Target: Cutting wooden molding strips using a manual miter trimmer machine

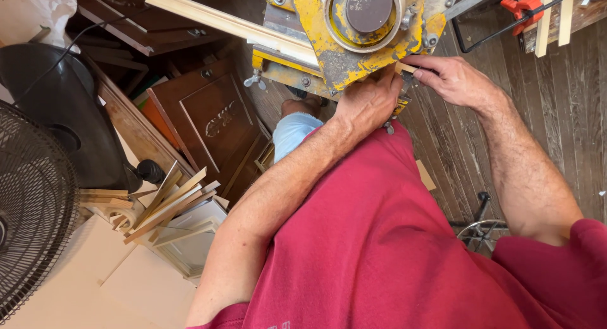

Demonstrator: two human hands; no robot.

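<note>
A worn yellow power tool (354, 32) with a round grey disc on top sits at the upper middle. A long pale wooden strip (234, 27) runs through it from the upper left. My left hand (368, 101) presses against the tool's lower edge, fingers curled on the strip there. My right hand (452, 79) pinches the short end of the strip (406, 68) where it comes out on the right. My red shirt fills the lower frame.
A black fan (31, 209) stands at the left, with a pile of cut wooden strips (167, 202) beside it. Dark carved wooden panels (215, 123) lean below the tool. An orange clamp (521, 8) lies on the plank floor at upper right.
</note>
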